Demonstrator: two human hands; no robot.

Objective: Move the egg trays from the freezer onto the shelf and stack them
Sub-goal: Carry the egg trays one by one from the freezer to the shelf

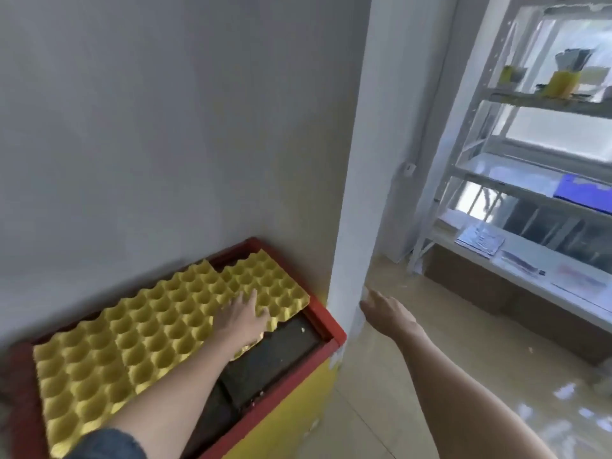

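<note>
Three yellow egg trays lie side by side on top of a red-rimmed chest freezer (331, 323) at the lower left: a right tray (268, 279), a middle tray (162, 316) and a left tray (79, 369). My left hand (241, 318) rests flat on the near edge of the right tray, fingers spread, thumb at the tray's front edge. My right hand (385, 309) hangs in the air to the right of the freezer, fingers apart, holding nothing. A white metal shelf (516, 180) stands at the right, with a yellow stack (563, 82) on an upper level.
A white wall corner (351, 226) stands between freezer and shelf. The freezer's dark lid (275, 356) shows in front of the trays. Papers and a blue sheet (583, 190) lie on the shelf's lower levels. Glossy tiled floor (430, 326) stretches between.
</note>
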